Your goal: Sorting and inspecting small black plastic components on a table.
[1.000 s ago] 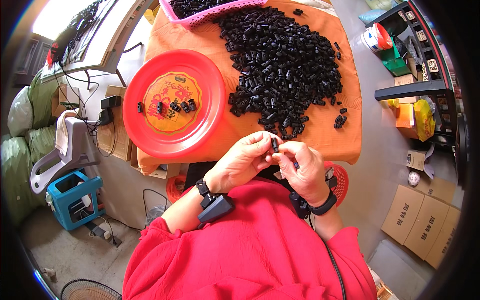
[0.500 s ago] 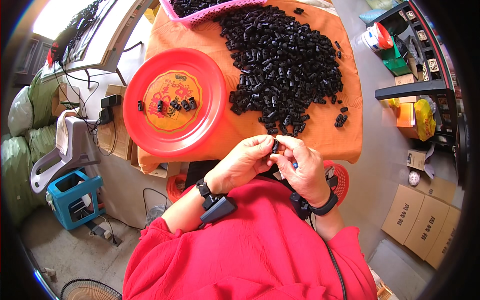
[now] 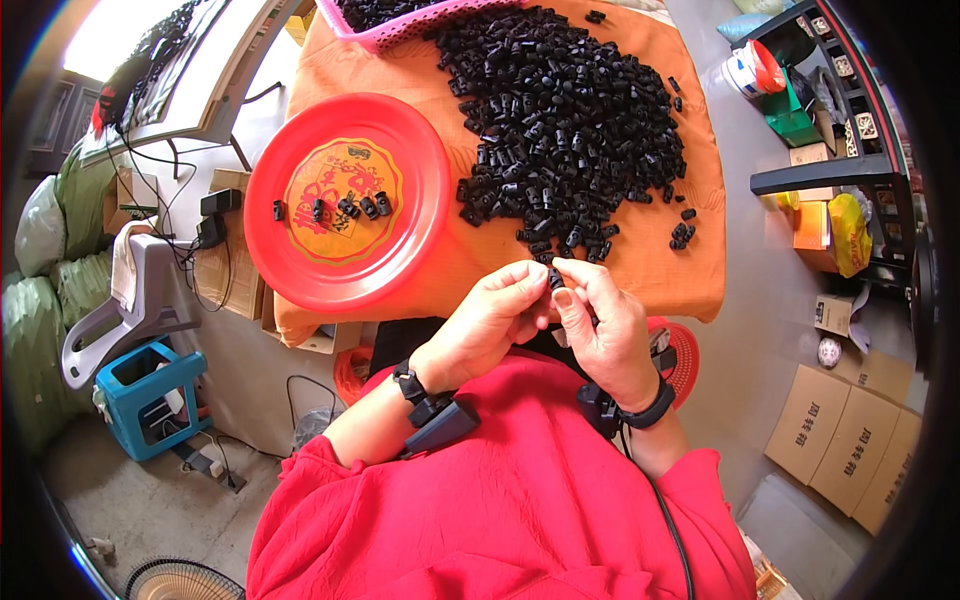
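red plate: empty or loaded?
Nearly empty: red plate holds only a few black pieces in a row near its centre; the big pile lies beside it.

- Small moulded plastic part (image 3: 555,278) pinched between the fingertips: black.
- Heap of like plastic parts (image 3: 570,130): black.
- Cloth-covered table (image 3: 400,70): plain orange.
- Round plastic plate (image 3: 345,200): red, with a yellow-gold ornamental medallion at centre.
- Mesh plastic basket (image 3: 390,35): pink.
- Long-sleeved garment (image 3: 500,500): red.
- Wrist straps (image 3: 405,382): black.
- Square plastic stool (image 3: 145,395): teal blue.
- Cardboard boxes (image 3: 850,440): brown.
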`<state>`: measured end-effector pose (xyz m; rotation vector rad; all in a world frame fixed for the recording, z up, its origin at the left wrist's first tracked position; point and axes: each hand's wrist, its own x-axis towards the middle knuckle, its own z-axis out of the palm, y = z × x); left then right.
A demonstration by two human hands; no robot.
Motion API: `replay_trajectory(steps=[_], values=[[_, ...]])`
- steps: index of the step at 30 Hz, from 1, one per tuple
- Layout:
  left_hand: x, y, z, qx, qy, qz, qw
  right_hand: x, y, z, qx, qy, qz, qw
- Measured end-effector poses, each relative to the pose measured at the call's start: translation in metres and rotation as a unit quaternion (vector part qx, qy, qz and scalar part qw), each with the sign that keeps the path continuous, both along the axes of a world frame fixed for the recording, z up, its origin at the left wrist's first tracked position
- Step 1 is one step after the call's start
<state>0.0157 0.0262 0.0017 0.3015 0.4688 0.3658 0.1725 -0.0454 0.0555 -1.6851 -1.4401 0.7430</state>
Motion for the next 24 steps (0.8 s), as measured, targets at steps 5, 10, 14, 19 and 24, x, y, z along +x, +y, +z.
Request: replay_trajectory(steps=[5, 10, 14, 19, 24], values=[[-0.001, 0.000, 0.006, -0.013, 0.016, 0.013, 1.000, -0.007, 0.004, 0.001, 0.035, -0.020, 0.017, 0.999], [-0.001, 0.000, 0.008, -0.008, 0.023, 0.014, 1.000, -0.004, 0.005, 0.000, 0.076, -0.109, 0.036, 0.991], [-0.001, -0.001, 0.006, -0.006, 0.029, 0.016, 0.999, -0.005, 0.003, 0.000, 0.039, -0.046, 0.027, 0.998], [-0.001, -0.001, 0.008, 0.002, 0.019, 0.013, 1.000, -0.003, 0.001, -0.001, 0.021, 0.009, -0.002, 1.000], [0.001, -0.003, 0.016, 0.063, 0.037, 0.023, 0.997, -0.006, 0.009, 0.003, 0.032, -0.042, -0.058, 0.997]])
